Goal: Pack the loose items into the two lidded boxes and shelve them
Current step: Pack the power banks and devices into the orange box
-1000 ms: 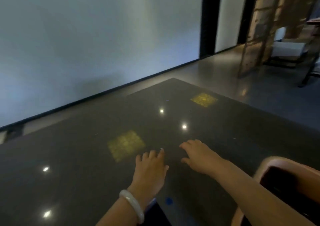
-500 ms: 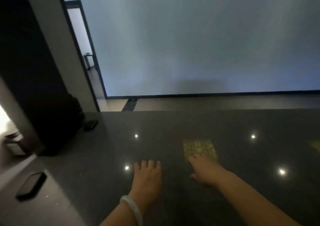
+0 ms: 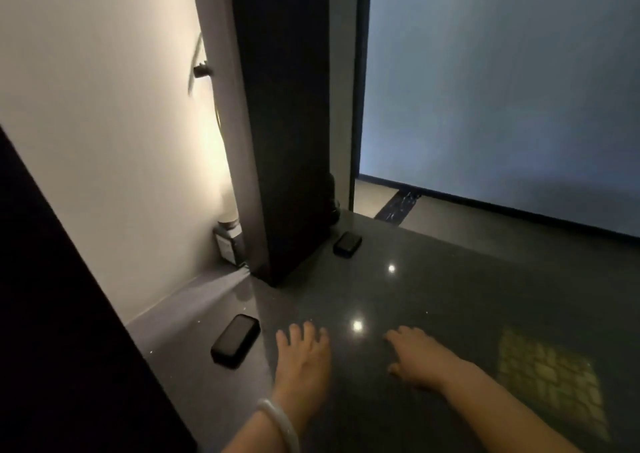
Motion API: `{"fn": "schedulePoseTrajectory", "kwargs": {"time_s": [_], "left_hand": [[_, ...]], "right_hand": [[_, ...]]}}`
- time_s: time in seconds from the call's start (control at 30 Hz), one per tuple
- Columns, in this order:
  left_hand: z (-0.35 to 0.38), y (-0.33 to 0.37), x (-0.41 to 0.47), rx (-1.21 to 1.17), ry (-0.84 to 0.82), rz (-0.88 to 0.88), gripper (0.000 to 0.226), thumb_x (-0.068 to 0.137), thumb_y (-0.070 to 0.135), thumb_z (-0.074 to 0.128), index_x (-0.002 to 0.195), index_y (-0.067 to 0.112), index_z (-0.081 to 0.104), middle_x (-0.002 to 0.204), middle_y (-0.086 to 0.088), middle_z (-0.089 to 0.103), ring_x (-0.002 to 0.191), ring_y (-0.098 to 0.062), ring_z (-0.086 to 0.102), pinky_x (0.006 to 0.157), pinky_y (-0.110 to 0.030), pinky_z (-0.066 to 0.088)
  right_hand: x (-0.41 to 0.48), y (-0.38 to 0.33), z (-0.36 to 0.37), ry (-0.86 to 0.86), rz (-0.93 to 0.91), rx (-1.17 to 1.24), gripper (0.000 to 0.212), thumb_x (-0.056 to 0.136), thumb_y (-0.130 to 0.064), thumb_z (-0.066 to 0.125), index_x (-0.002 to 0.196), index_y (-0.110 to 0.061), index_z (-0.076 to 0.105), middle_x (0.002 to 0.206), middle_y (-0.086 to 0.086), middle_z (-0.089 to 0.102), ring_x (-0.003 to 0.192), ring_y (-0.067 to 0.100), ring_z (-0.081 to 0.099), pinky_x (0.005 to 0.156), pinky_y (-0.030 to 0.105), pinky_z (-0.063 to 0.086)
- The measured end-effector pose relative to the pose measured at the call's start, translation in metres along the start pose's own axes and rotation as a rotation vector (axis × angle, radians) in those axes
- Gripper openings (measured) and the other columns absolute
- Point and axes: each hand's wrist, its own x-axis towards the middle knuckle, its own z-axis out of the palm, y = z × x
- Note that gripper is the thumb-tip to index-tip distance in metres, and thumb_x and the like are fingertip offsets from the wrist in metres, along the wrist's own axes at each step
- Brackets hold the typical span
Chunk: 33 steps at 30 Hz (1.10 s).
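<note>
Both hands lie flat on a dark glossy tabletop (image 3: 450,289). My left hand (image 3: 303,362), with a pale bangle on the wrist, has its fingers straight and holds nothing. My right hand (image 3: 417,359) rests palm down beside it, fingers spread, also holding nothing. A flat black rectangular item (image 3: 236,341) lies just left of my left hand. A second small black item (image 3: 347,244) lies farther back by the foot of a dark pillar. No lidded box or shelf is in view.
A tall dark pillar (image 3: 284,123) stands on the table's far left. A pale lit wall (image 3: 104,123) is at the left, with a small socket-like fitting (image 3: 228,243) at its base. A yellowish patterned patch (image 3: 550,380) shows at the right. A dark panel fills the lower left corner.
The view has swung further left, bringing the pillar, lit wall and both black items closer to centre. Both hands stay flat on the tabletop, holding nothing.
</note>
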Motion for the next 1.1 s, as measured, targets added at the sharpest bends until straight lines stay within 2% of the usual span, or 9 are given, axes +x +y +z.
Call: {"fn": "schedulePoseTrajectory", "kwargs": {"time_s": [0.17, 0.4, 0.6, 0.77, 0.87, 0.93, 1.0, 1.07, 1.1], "left_hand": [[0.011, -0.033, 0.02, -0.094, -0.049, -0.174, 0.066, 0.1, 0.031, 0.047, 0.155, 0.018, 0.013, 0.161, -0.016, 0.009, 0.147, -0.04, 0.008, 0.118, -0.054, 0.007], [0.027, -0.011, 0.092, -0.204, -0.005, -0.129, 0.074, 0.097, 0.05, 0.046, 0.155, 0.024, 0.007, 0.163, -0.011, 0.002, 0.149, -0.035, -0.001, 0.12, -0.055, 0.006], [0.055, -0.01, 0.134, -0.216, -0.071, -0.145, 0.072, 0.096, 0.067, 0.016, 0.155, 0.032, -0.004, 0.163, -0.004, -0.008, 0.148, -0.032, -0.015, 0.117, -0.056, -0.009], [0.067, -0.01, 0.142, -0.218, -0.023, -0.187, 0.073, 0.09, 0.074, 0.006, 0.151, 0.039, -0.01, 0.162, 0.003, -0.013, 0.147, -0.026, -0.022, 0.115, -0.054, -0.018], [0.072, -0.008, 0.144, -0.196, 0.027, -0.194, 0.077, 0.085, 0.075, -0.006, 0.153, 0.039, -0.002, 0.164, -0.001, 0.0, 0.15, -0.028, -0.008, 0.117, -0.053, -0.009], [0.073, -0.009, 0.145, -0.214, -0.038, -0.205, 0.076, 0.089, 0.074, 0.005, 0.148, 0.035, 0.033, 0.153, -0.007, 0.038, 0.143, -0.033, 0.03, 0.112, -0.053, 0.014], [0.08, -0.008, 0.148, -0.193, 0.002, -0.188, 0.068, 0.093, 0.07, 0.019, 0.137, 0.03, 0.052, 0.136, -0.006, 0.057, 0.129, -0.032, 0.051, 0.102, -0.054, 0.024], [0.08, -0.011, 0.146, -0.206, 0.004, -0.192, 0.067, 0.093, 0.071, 0.021, 0.142, 0.033, 0.045, 0.144, -0.005, 0.05, 0.137, -0.03, 0.04, 0.107, -0.053, 0.018], [0.078, -0.012, 0.145, -0.207, 0.037, -0.187, 0.068, 0.093, 0.072, 0.018, 0.149, 0.036, 0.032, 0.154, -0.004, 0.035, 0.145, -0.029, 0.023, 0.114, -0.051, 0.008]], "right_hand": [[0.073, -0.025, -0.009, 0.002, -0.101, 0.055, 0.062, 0.091, -0.045, 0.059, 0.143, -0.018, 0.038, 0.142, 0.01, 0.043, 0.132, 0.028, 0.04, 0.108, 0.036, 0.036], [0.163, -0.001, -0.033, 0.087, -0.073, 0.089, 0.064, 0.092, -0.047, 0.056, 0.142, -0.01, 0.039, 0.143, 0.015, 0.042, 0.132, 0.031, 0.04, 0.109, 0.035, 0.034], [0.238, 0.017, -0.039, 0.127, -0.074, 0.033, 0.073, 0.089, -0.051, 0.059, 0.146, -0.014, 0.033, 0.146, 0.013, 0.034, 0.133, 0.034, 0.035, 0.109, 0.045, 0.035], [0.303, 0.02, -0.053, 0.236, -0.07, 0.053, 0.094, 0.083, -0.06, 0.061, 0.152, -0.013, 0.017, 0.157, 0.017, 0.017, 0.143, 0.037, 0.018, 0.116, 0.047, 0.021], [0.337, 0.018, -0.053, 0.254, -0.041, 0.081, 0.107, 0.077, -0.069, 0.06, 0.154, -0.017, 0.006, 0.16, 0.018, 0.005, 0.146, 0.039, 0.006, 0.118, 0.047, 0.012], [0.356, 0.019, -0.052, 0.239, -0.021, 0.127, 0.111, 0.075, -0.072, 0.06, 0.155, -0.018, 0.003, 0.16, 0.019, -0.001, 0.147, 0.038, 0.001, 0.118, 0.047, 0.008], [0.367, 0.02, -0.051, 0.242, -0.006, 0.198, 0.113, 0.073, -0.073, 0.061, 0.155, -0.022, 0.002, 0.16, 0.018, -0.002, 0.147, 0.038, 0.0, 0.118, 0.049, 0.006], [0.373, 0.02, -0.048, 0.268, -0.018, 0.223, 0.11, 0.072, -0.073, 0.062, 0.154, -0.023, 0.007, 0.159, 0.017, 0.009, 0.146, 0.037, 0.007, 0.117, 0.048, 0.009], [0.372, 0.021, -0.046, 0.288, -0.029, 0.214, 0.108, 0.073, -0.073, 0.061, 0.154, -0.022, 0.011, 0.157, 0.017, 0.014, 0.145, 0.037, 0.011, 0.117, 0.048, 0.012]]}}
